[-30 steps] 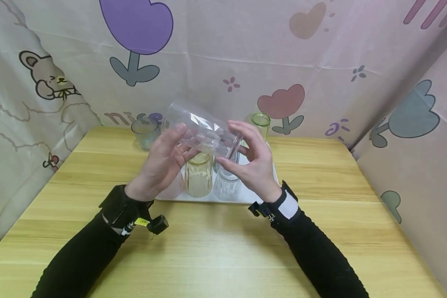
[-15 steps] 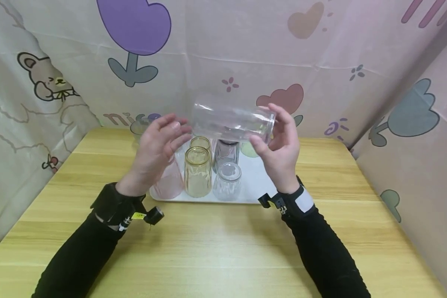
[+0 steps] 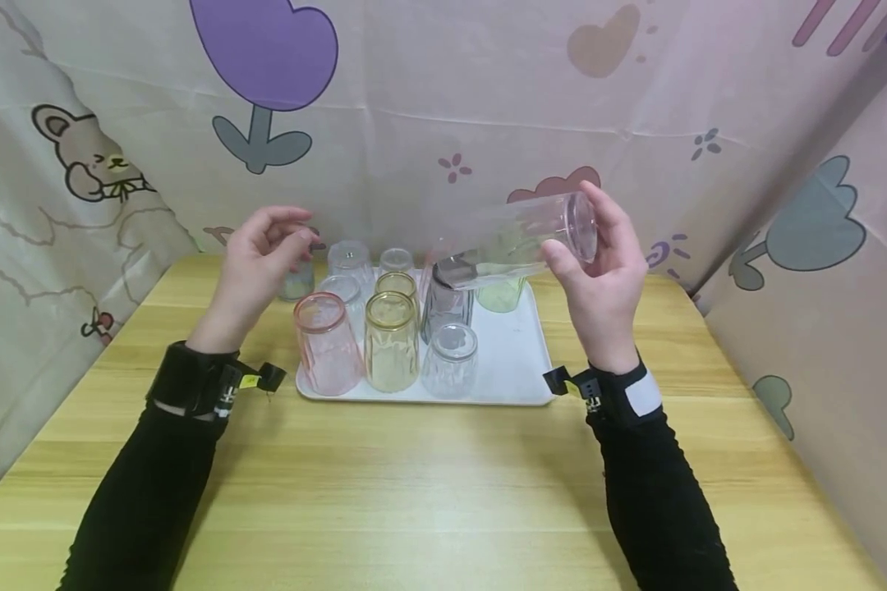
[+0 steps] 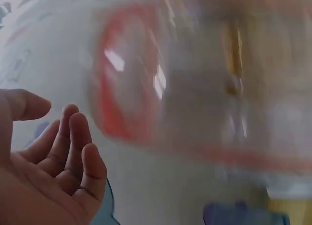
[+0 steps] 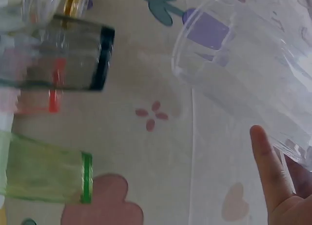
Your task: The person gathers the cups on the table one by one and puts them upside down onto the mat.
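My right hand [image 3: 609, 263] grips a clear drinking glass [image 3: 517, 234] near its thick base, fingers and thumb on either side. The glass is tipped on its side above the tray, its mouth pointing left. In the right wrist view the clear glass [image 5: 243, 69] slants across the upper right, with part of the hand [image 5: 285, 186] below. My left hand [image 3: 259, 254] hovers left of the tray with loosely bent fingers and nothing in them. It partly covers a bluish glass [image 3: 297, 285]. The left wrist view shows that hand [image 4: 58, 166] apart from a blurred pink-rimmed glass [image 4: 129, 74].
A white tray [image 3: 517, 373] on the wooden table [image 3: 414, 492] carries several glasses: a pink one [image 3: 331, 353], a yellow one [image 3: 392, 349], a short clear one [image 3: 452, 365], a dark grey one [image 3: 447, 310] and a green one [image 3: 499, 297]. A patterned cloth [image 3: 414, 98] hangs behind.
Both hands held the clear glass at first. My left hand has let go and moved left; my right hand has carried the glass to the right, its mouth end tipping downward.
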### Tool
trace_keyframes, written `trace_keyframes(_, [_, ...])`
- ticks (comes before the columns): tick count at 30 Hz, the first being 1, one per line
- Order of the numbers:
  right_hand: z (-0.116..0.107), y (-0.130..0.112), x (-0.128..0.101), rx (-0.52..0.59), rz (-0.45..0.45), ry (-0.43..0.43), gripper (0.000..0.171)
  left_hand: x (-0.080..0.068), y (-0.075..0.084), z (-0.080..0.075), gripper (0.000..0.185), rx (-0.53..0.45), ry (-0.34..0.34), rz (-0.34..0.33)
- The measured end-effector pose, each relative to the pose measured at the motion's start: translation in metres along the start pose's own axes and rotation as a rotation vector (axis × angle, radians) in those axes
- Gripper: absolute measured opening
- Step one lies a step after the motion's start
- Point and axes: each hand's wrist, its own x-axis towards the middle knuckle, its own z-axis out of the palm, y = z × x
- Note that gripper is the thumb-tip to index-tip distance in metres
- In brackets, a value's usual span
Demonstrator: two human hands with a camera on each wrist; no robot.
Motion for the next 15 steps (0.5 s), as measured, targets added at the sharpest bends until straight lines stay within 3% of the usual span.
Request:
trace_keyframes(3, [-0.007, -0.003, 0.002, -0.062, 0.016, 0.009, 0.071, 0.004, -0.011, -0.008, 0.024, 0.201, -0.031, -0.055])
trace_keyframes(7, [-0.016, -0.004, 0.004, -0.214, 0.025, -0.018, 0.067, 0.006, -0.022, -0.016, 0.032, 0.427, -0.127, -0.158])
trace_keyframes(12, [-0.022, -0.001, 0.006, -0.438, -0.021, -0.084, 0.059, 0.011, -0.036, -0.026, 0.036, 0.560, -0.251, -0.271])
trace_keyframes(15, [-0.023, 0.000, 0.008, -0.556, -0.030, -0.090, 0.057, 0.014, -0.047, -0.033, 0.041, 0.641, -0.369, -0.330])
